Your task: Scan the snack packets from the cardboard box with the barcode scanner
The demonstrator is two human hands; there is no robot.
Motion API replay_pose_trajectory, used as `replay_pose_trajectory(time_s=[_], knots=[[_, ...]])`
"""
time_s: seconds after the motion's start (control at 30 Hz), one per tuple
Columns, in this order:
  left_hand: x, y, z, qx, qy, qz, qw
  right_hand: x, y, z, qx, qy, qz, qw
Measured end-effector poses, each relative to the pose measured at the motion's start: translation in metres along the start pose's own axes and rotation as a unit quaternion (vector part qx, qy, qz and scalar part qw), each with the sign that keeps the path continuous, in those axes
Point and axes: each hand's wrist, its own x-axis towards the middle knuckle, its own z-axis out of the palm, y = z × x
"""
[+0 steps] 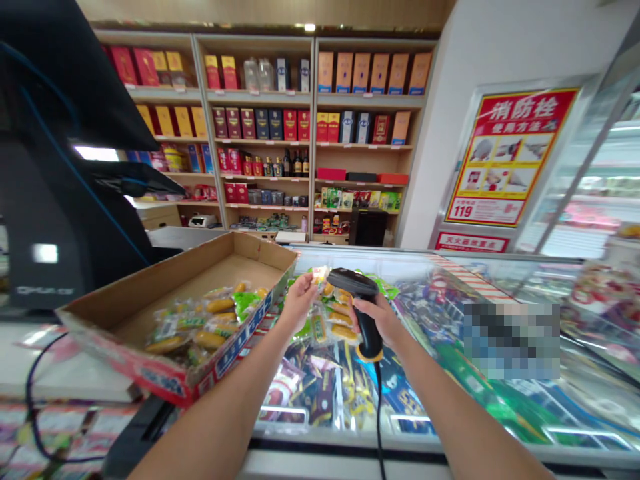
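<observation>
In front of me, my right hand (376,315) is wrapped round the handle of a black barcode scanner (369,337). Its head points left and a cable hangs down from its base. My left hand (300,297) pinches a small clear-wrapped packet (320,273) with a pale label, close to the scanner's front. Most of the packet is hidden by fingers and scanner. Below and between my hands, several wrapped yellow sausage-like snacks (341,320) lie on the glass top. More wrapped snacks (210,327) lie inside an open cardboard box (200,267) left of my left hand.
A black monitor on a stand (60,227) stands at the left. Under my arms runs a glass-topped chest (320,433) with coloured packets inside. Shelves of boxed goods (260,123) fill the back wall. A red and yellow poster (510,157) hangs at the right.
</observation>
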Motion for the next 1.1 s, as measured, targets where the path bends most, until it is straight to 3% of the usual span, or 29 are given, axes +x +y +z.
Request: replay_pose_trajectory(time_s=[0.27, 0.43, 0.6, 0.77, 0.83, 0.9, 1.0, 1.1], knots=[[0.003, -0.004, -0.004, 0.008, 0.009, 0.004, 1.000, -0.001, 0.001, 0.001, 0.005, 0.018, 0.000, 1.000], [0.005, 0.000, -0.010, 0.160, 0.034, 0.074, 0.984, 0.001, 0.002, -0.003, 0.004, 0.046, -0.011, 0.999], [-0.002, 0.002, -0.011, 0.393, 0.014, 0.183, 0.901, 0.003, 0.001, -0.006, 0.005, 0.074, -0.014, 0.997], [-0.008, 0.000, -0.010, 0.486, -0.106, 0.255, 0.829, 0.004, 0.002, -0.008, 0.005, 0.072, -0.018, 0.997], [-0.011, 0.007, -0.006, 0.512, -0.105, 0.266, 0.810, 0.005, 0.002, -0.009, 0.009, 0.069, -0.019, 0.997], [-0.016, 0.024, 0.001, 0.545, -0.071, 0.260, 0.794, 0.005, 0.003, -0.009, 0.013, 0.069, -0.018, 0.997], [-0.027, 0.063, 0.018, 0.621, -0.042, 0.207, 0.755, 0.006, 0.003, -0.008, 0.011, 0.067, -0.017, 0.998], [-0.027, 0.110, 0.030, 0.719, -0.078, 0.120, 0.680, 0.006, 0.003, -0.007, 0.004, 0.067, -0.019, 0.998]])
